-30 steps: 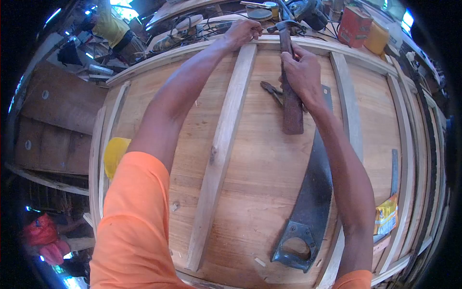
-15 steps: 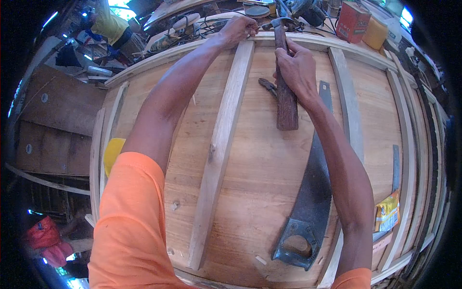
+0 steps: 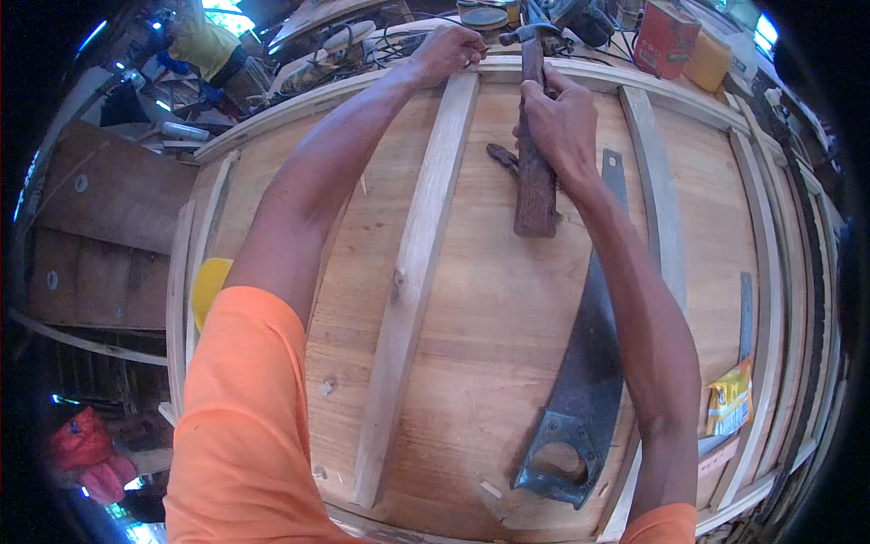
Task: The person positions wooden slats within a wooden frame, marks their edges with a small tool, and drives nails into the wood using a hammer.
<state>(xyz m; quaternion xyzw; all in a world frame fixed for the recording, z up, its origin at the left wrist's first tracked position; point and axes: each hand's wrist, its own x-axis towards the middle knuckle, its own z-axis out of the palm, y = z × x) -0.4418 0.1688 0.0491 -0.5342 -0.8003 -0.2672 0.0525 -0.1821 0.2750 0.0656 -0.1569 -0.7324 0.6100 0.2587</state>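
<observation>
At the far edge of a wooden panel frame, my left hand [image 3: 449, 50] is closed in a pinch over the far rail [image 3: 589, 76], by the top of an upright batten [image 3: 412, 272]. What its fingertips hold is too small to make out. My right hand [image 3: 560, 122] grips the wooden handle of a claw hammer [image 3: 536, 204], whose metal head is raised just right of my left fingers. Partly behind the hammer handle, pliers [image 3: 501, 156] lie on the panel. Under my right forearm rests a handsaw [image 3: 580, 354], its handle toward me.
More battens [image 3: 654, 181] cross the panel [image 3: 489, 363]. A yellow packet [image 3: 730, 399] and a metal strip [image 3: 745, 313] lie on the right. Beyond the far rail stand a red box [image 3: 666, 38], a yellow container [image 3: 710, 62] and cables. Someone in a yellow top [image 3: 204, 45] is at upper left.
The hammer and my right hand have shifted slightly up, and the handle's end has swung a little left. My left hand keeps its pinch at the far rail.
</observation>
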